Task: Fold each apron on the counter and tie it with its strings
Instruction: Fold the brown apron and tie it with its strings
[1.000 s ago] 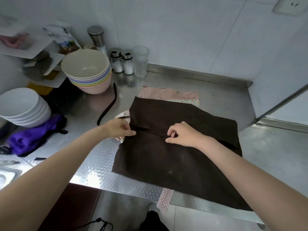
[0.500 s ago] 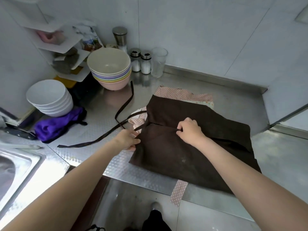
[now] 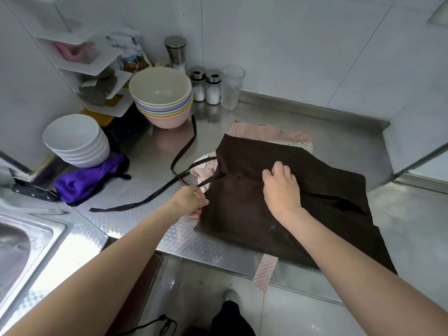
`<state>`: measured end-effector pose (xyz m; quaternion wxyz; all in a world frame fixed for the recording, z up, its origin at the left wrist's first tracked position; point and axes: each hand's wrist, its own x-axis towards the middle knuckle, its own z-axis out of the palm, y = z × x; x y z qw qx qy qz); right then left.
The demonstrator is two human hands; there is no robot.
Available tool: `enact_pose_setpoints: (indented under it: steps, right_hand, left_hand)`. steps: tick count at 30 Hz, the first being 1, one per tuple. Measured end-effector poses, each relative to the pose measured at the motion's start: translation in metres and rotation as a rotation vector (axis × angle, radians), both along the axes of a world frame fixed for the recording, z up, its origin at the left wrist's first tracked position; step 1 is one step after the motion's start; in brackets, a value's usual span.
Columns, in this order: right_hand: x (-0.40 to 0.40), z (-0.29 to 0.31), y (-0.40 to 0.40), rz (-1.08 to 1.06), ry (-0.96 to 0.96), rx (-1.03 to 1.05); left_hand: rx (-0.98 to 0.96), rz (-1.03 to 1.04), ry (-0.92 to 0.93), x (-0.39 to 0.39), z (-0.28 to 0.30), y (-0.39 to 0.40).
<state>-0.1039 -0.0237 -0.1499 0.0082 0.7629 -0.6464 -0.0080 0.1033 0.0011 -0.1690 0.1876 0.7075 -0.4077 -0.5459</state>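
Note:
A dark brown apron [image 3: 278, 214] lies partly folded on the steel counter [image 3: 145, 185]. Its long brown string [image 3: 184, 151] trails left across the counter towards the bowls. Under it lies a pink dotted apron [image 3: 266, 132], with one pink strap [image 3: 265, 270] hanging over the front edge. My left hand [image 3: 191, 200] grips the brown apron's left edge, where the string joins it. My right hand [image 3: 281, 185] presses flat on the fold in the middle of the brown apron, fingers spread.
A stack of pastel bowls [image 3: 161, 98] and a stack of white bowls [image 3: 75, 139] stand at the back left, with a purple cloth [image 3: 89, 178] beside them. Two shakers [image 3: 206, 86], a glass [image 3: 231, 86] and a grinder [image 3: 175, 53] line the wall. A sink [image 3: 21, 246] is at the left.
The view has swung left, bringing the sink in. The brown string now lies stretched out to the left. My left hand has moved down the apron's left edge; my right hand has flattened on the fold.

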Motion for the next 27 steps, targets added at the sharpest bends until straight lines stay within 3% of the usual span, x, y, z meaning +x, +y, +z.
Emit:
enact_pose_setpoints:
  steps: [4, 10, 19, 23, 25, 27]
  right_hand:
    - [0.011, 0.001, 0.024, -0.081, -0.208, 0.176]
    - [0.019, -0.023, 0.047, -0.016, -0.058, 0.413]
    - [0.013, -0.039, 0.05, 0.038, -0.058, 0.445]
    - [0.011, -0.039, 0.047, 0.051, -0.038, 0.466]
    - [0.012, -0.04, 0.046, 0.051, -0.038, 0.476]
    - [0.014, -0.043, 0.045, 0.05, -0.042, 0.484]
  left_hand:
    - [-0.004, -0.038, 0.023, 0.0, -0.008, 0.002]
    - [-0.116, -0.188, -0.069, -0.002, -0.015, 0.008]
    - [-0.163, -0.424, -0.425, -0.001, -0.022, 0.011]
    - [-0.134, -0.378, -0.319, 0.004, -0.023, 0.011]
    - [-0.284, -0.367, -0.441, 0.009, -0.024, 0.014]
    - [-0.648, -0.436, -0.648, 0.01, -0.025, 0.018]
